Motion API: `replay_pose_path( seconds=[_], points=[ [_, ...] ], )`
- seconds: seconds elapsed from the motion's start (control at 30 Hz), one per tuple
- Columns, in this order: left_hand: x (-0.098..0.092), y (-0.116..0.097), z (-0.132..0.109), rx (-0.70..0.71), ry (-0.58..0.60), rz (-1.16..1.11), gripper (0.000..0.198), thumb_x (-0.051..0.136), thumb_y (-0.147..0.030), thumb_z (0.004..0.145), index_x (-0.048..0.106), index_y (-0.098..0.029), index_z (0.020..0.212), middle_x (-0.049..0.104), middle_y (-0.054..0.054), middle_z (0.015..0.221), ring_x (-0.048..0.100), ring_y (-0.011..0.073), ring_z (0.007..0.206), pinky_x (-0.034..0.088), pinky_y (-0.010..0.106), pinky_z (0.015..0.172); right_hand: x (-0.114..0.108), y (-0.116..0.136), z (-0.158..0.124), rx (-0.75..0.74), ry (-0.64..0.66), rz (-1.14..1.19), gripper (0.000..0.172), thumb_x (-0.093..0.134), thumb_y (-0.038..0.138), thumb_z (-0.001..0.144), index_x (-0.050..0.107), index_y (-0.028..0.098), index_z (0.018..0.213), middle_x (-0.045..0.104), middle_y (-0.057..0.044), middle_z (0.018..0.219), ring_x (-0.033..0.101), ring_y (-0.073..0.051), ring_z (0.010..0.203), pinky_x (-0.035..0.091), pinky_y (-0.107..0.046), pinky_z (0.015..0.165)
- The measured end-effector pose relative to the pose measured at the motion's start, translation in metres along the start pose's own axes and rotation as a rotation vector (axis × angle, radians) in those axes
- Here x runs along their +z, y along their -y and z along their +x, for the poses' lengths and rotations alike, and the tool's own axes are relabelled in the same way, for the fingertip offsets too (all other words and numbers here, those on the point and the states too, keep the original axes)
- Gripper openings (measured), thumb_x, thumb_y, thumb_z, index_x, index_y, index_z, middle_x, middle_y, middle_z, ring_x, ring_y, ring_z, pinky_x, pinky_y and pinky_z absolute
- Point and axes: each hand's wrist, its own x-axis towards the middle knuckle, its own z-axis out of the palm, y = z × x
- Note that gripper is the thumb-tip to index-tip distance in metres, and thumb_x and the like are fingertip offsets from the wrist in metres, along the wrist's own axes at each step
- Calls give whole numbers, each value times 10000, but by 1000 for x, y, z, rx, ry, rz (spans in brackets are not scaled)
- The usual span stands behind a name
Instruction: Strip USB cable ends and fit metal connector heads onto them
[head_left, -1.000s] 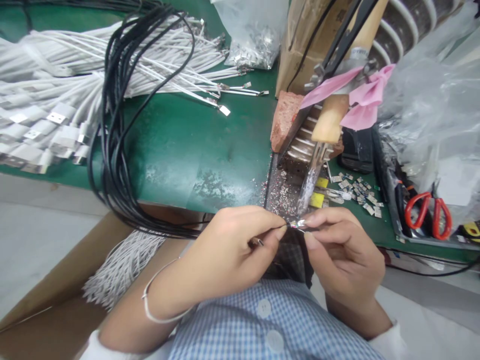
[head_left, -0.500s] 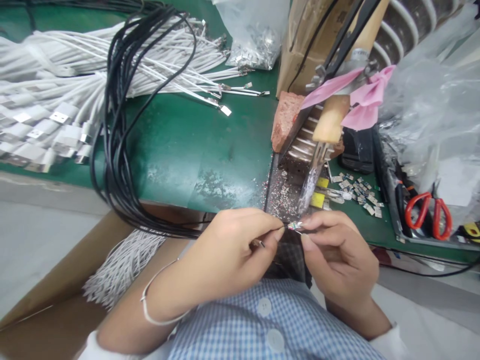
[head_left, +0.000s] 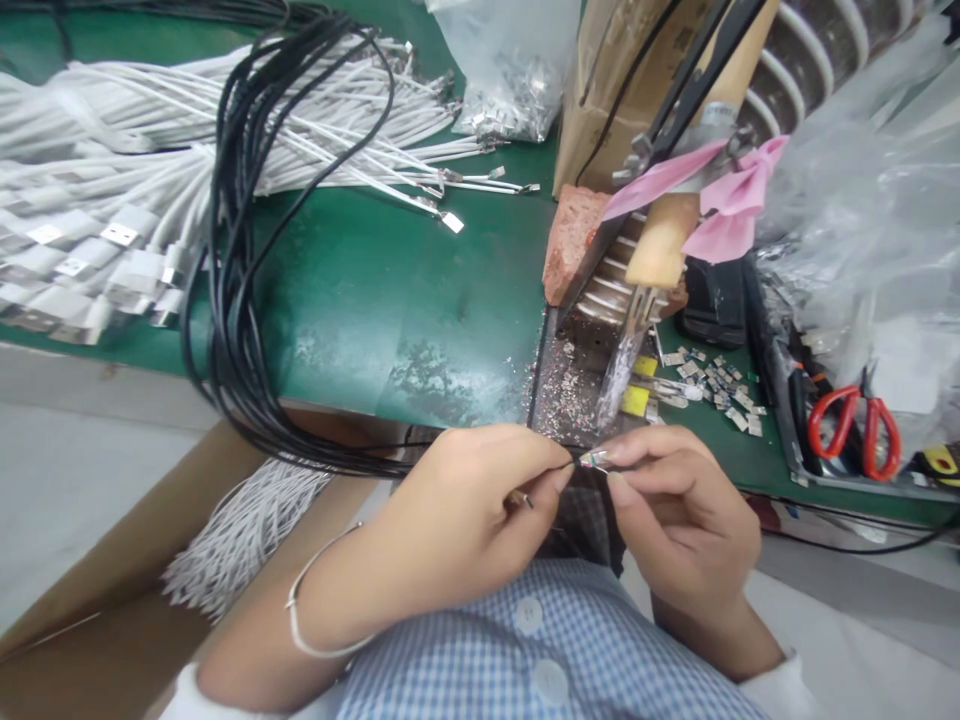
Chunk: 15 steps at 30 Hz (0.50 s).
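Note:
My left hand [head_left: 487, 500] is closed, thumb and forefinger pinching a black cable [head_left: 367, 462] near its end. That cable comes from the looped black bundle [head_left: 232, 250] draped over the bench edge. Thin coloured wires and a small metal connector [head_left: 594, 458] show between the two hands. My right hand [head_left: 679, 510] is closed too, its fingertips pinching at the connector and a fine wire. Another thin wire end [head_left: 521, 498] sticks out below my left forefinger. Just beyond the fingers, a wooden-handled soldering iron [head_left: 660, 240] points down, wrapped with pink ribbon [head_left: 735, 205].
White USB cables [head_left: 112, 230] cover the bench's left side. Small metal connectors [head_left: 720, 385] lie scattered at right, near red-handled cutters [head_left: 855, 430] in a tray. A brick [head_left: 571, 240] stands by the iron. Below left, a cardboard box [head_left: 135, 540] holds white cables [head_left: 247, 530].
Both hands have shifted very slightly right, still pinching the black cable and the connector. The things on the bench stay in place.

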Motion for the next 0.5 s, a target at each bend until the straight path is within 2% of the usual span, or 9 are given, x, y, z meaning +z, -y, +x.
replay_pose_path(
  seconds=[0.27,0.5],
  points=[
    [1,-5,-2,-14,36,-29,201,543,-76,889,743,-78,878,674,20,661,577,107,550,439,207,526,1,-1,-7,103,-28,147,232,605,-30,827,645,196,858,653,-26,927,661,-158,847,574,-328,777],
    [0,-12,-8,-32,35,-58,198,554,-80,895,751,-73,903,672,11,655,571,97,540,434,198,517,3,-3,-15,220,-52,394,201,599,-2,871,643,194,870,633,-21,919,672,-140,829,598,-301,760]
  ],
)
